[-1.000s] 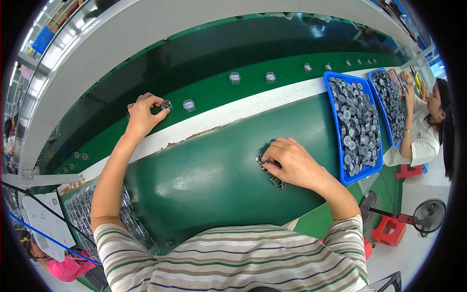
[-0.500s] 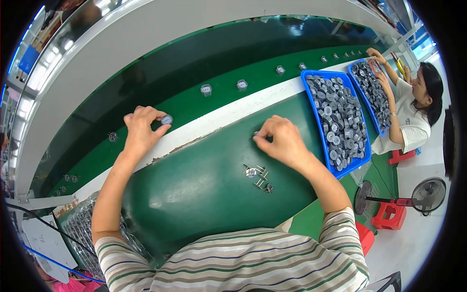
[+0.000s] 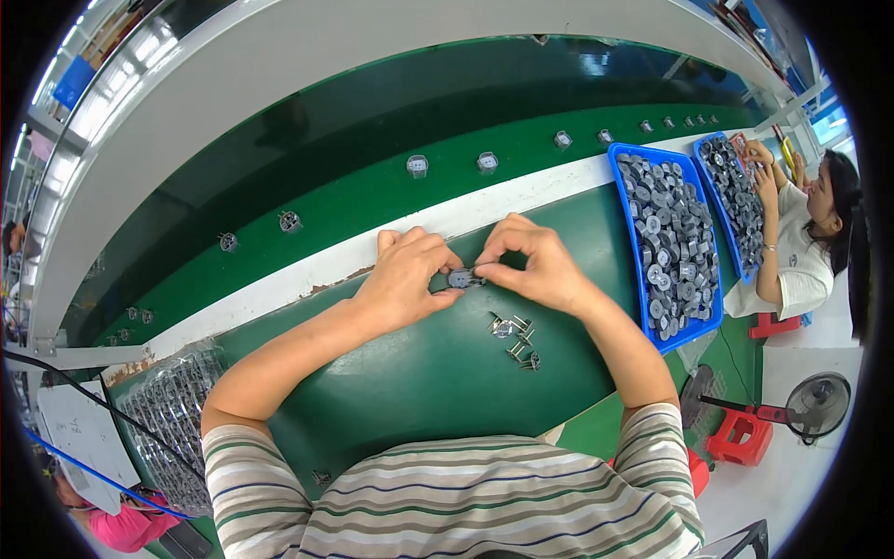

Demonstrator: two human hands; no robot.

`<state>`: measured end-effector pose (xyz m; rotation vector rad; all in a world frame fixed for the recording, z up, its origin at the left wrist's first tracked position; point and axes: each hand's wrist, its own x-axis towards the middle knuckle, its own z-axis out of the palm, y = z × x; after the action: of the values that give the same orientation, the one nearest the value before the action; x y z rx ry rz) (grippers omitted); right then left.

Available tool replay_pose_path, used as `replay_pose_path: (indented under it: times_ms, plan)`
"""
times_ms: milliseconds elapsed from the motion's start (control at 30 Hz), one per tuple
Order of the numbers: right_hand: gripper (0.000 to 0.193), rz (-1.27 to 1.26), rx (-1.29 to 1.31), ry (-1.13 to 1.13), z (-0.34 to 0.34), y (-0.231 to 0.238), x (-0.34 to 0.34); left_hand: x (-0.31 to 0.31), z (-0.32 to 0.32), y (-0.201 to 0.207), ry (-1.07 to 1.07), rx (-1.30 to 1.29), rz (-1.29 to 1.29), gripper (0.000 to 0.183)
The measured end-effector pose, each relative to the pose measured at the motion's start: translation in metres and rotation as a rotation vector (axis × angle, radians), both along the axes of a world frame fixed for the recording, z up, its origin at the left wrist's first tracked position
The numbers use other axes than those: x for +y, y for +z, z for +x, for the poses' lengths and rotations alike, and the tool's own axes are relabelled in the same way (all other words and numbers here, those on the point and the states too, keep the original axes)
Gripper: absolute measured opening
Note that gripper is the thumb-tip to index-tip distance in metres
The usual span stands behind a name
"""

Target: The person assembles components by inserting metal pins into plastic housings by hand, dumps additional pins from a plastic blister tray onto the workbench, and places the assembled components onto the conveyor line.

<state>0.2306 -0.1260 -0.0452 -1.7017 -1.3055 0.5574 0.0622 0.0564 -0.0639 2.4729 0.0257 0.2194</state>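
Over the green worktop (image 3: 372,373), my two hands meet at a small grey plastic housing (image 3: 460,278). My left hand (image 3: 407,277) grips it from the left between thumb and fingers. From the right, my right hand (image 3: 535,267) pinches at the housing's other end, where its thumb and forefinger close on a small part too hidden to name. Several metal-pinned pieces (image 3: 504,328) lie loose on the worktop, just nearer than my right hand. Beyond a white ledge (image 3: 326,270), dark round pieces (image 3: 291,222) and grey housings (image 3: 417,166) stand spaced out on the green belt (image 3: 372,191).
At the right, a blue tray (image 3: 643,298) heaped with grey housings borders the worktop, with a second blue tray (image 3: 748,270) beyond it. A co-worker (image 3: 792,242) reaches over there. Clear plastic packs (image 3: 172,419) lie at left. A fan (image 3: 818,407) and red stool (image 3: 740,438) stand at right.
My left hand has moved from the belt rightward and nearer, carrying a grey piece to my right hand. A dark round piece now shows on the belt near where it was.
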Motion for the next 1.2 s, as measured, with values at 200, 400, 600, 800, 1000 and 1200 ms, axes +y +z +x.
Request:
replay_pose_path:
  times_ms: [200,400,600,800,1000,1200]
  plan:
    - [0.016,-0.019,-0.221,-0.026,-0.017,-0.019,0.008,-0.002,0.0,-0.004,0.019,0.0,-0.01,0.031]
    - [0.017,0.146,-0.64,-0.008,-0.028,-0.004,0.014,-0.002,0.0,0.003,0.025,0.061,0.009,0.03]
    - [0.016,0.039,-0.504,0.015,-0.023,-0.003,0.011,-0.003,0.0,0.003,0.024,0.064,-0.004,0.03]
    - [0.015,0.058,-0.633,0.008,-0.026,-0.004,0.013,-0.002,0.001,0.0,0.017,0.058,-0.027,0.03]
    - [0.016,0.111,-0.628,0.004,-0.026,-0.014,0.007,0.0,0.0,0.004,0.035,0.081,-0.08,0.026]
    - [0.023,-0.197,-0.341,0.021,-0.028,0.022,-0.03,0.043,-0.013,0.012,0.182,-0.066,0.149,0.024]
